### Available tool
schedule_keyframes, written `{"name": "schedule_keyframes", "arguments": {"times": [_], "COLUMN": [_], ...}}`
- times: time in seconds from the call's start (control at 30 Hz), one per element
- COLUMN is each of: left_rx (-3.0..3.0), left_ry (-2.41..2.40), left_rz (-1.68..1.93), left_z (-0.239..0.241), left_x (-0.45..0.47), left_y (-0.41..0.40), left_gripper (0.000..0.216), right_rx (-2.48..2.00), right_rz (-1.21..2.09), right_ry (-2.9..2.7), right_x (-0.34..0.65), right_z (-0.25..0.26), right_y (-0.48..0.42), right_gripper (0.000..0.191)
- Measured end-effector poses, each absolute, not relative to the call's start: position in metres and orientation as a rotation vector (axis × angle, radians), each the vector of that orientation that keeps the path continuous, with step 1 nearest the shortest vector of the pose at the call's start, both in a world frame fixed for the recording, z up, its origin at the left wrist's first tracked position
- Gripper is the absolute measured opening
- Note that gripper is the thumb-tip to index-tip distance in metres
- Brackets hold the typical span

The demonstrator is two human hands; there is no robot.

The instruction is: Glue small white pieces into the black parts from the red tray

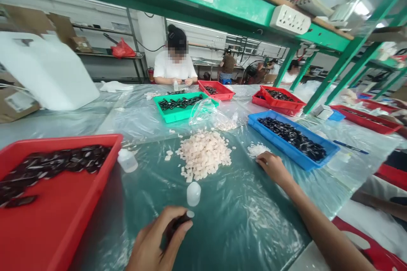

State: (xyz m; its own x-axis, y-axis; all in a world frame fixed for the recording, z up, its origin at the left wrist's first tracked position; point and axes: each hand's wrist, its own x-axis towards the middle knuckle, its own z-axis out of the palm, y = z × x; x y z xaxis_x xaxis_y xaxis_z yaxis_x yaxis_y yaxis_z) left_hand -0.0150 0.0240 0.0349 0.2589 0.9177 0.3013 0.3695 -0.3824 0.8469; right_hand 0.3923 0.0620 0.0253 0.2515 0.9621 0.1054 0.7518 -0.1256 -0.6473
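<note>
My left hand (162, 237) is closed around a small dark brown piece (173, 226) with a pale round end, low in the middle. Just beyond it stands a small white translucent bottle (193, 194). My right hand (273, 167) reaches to the edge of a small pile of tiny white bits (257, 150), its fingertips drawn together there; whatever is between them is hidden. A larger heap of pale, flat little pieces (205, 154) lies between and beyond my hands. To the right, a blue tray (330, 149) holds many shiny black pieces.
At left, a red tray (79, 203) holds dark pieces, with a small white bottle (127, 161) beside it. A green tray (173, 116), red trays (222, 95) and a white jug (60, 72) stand farther back. A co-worker (176, 63) sits opposite. A green shelf frame crosses above.
</note>
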Motion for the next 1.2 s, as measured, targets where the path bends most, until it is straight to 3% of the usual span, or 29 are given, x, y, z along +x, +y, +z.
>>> {"name": "schedule_keyframes", "arguments": {"times": [0.1, 0.3, 0.47, 0.77, 1.2], "left_rx": [1.908, 1.927, 1.932, 1.848, 1.794], "left_ry": [1.097, 0.952, 0.796, 0.718, 0.749], "left_rz": [1.066, 0.975, 0.942, 0.892, 0.840], "left_z": [0.039, 0.044, 0.047, 0.049, 0.048], "left_x": [-0.017, -0.019, -0.020, -0.020, -0.019], "left_y": [0.023, 0.017, 0.016, 0.012, 0.009], "left_gripper": [0.004, 0.007, 0.009, 0.011, 0.013], "right_rx": [-1.788, -1.198, -0.918, -0.745, -0.697], "right_rz": [0.639, 1.280, 1.581, 1.748, 1.916], "right_ry": [-1.532, -1.467, -1.269, -1.114, -0.968], "right_x": [0.354, 0.225, 0.187, 0.186, 0.181], "right_z": [0.037, 0.059, 0.060, 0.055, 0.055], "right_y": [0.047, -0.011, -0.010, -0.006, -0.005], "right_gripper": [0.020, 0.035, 0.025, 0.013, 0.011]}}
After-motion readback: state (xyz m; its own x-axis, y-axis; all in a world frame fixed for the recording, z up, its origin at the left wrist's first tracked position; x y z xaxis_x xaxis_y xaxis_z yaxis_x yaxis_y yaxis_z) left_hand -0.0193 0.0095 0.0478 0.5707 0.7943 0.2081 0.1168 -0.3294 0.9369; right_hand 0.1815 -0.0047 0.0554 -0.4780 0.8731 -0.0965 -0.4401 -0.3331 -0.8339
